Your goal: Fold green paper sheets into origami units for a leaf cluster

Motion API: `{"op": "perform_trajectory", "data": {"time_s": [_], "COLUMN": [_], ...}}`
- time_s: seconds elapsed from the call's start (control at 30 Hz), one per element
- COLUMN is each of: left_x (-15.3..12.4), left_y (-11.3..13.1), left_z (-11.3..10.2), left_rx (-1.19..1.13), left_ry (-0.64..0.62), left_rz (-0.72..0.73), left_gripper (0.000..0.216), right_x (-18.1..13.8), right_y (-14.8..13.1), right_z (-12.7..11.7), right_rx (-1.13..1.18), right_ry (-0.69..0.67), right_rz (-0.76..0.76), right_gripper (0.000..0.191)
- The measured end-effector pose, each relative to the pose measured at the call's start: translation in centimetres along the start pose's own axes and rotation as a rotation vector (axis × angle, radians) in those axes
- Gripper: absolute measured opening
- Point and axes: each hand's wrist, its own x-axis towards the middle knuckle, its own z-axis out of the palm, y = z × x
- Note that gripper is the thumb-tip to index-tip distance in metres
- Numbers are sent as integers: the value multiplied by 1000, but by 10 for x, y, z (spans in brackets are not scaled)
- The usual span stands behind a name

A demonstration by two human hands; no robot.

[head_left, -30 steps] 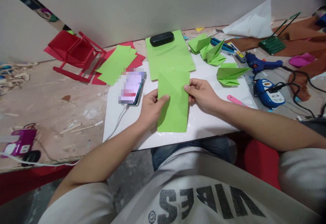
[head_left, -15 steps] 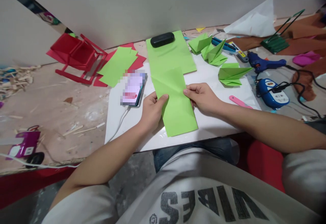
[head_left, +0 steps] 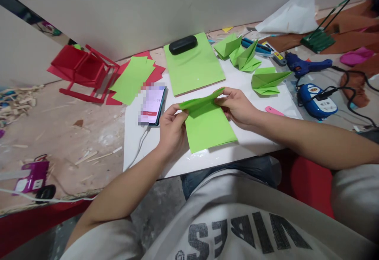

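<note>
A green sheet of paper is held above the white board, its far part bent over along a crease. My left hand pinches its left edge at the bend, thumb on top. On the other side, my right hand grips the right end of the bend between thumb and fingers. Beyond the sheet lies a stack of green paper with a black case on it. Folded green paper pieces stand to the right. A phone lies left of my left hand.
At the left are a red miniature rocking chair and green paper cutouts over red ones. A blue glue gun, a blue power socket with cables, a cutter knife and a pink tool are at the right.
The sheet's far part, flat and extended before, is now bent up and toward me. Both hands have shifted to the ends of this bend, uncovering the near edge of the green stack.
</note>
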Motion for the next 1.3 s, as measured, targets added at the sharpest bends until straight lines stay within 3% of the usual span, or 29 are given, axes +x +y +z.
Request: {"op": "perform_trajectory", "data": {"time_s": [0.1,0.2,0.33,0.53,0.73,0.9,1.13,1.3], "left_x": [-1,0,7,14,20,25,23,20], "left_y": [3,2,-8,-31,-42,-45,-42,-36], "left_z": [-1,-4,-11,-17,-20,-23,-17,-17], "left_rx": [3,-55,-137,-47,-16,3,105,153], "left_ry": [19,31,-59,-182,-148,-136,-151,-207], "left_rz": [4,-9,37,223,237,241,350,286], "left_gripper": [26,18,28,70,79,78,72,65], "right_x": [-1,0,2,3,4,7,1,2], "right_y": [-4,-6,-5,3,9,8,1,1], "right_z": [1,-1,-7,-13,-14,-14,-5,-4], "right_rx": [40,-31,-77,-124,-121,-138,-54,-5], "right_ry": [2,-26,-104,-209,-214,-110,-92,-79], "right_rz": [20,-60,-182,-279,-296,-271,-233,-249], "right_gripper": [15,7,14,50,82,66,58,53]}}
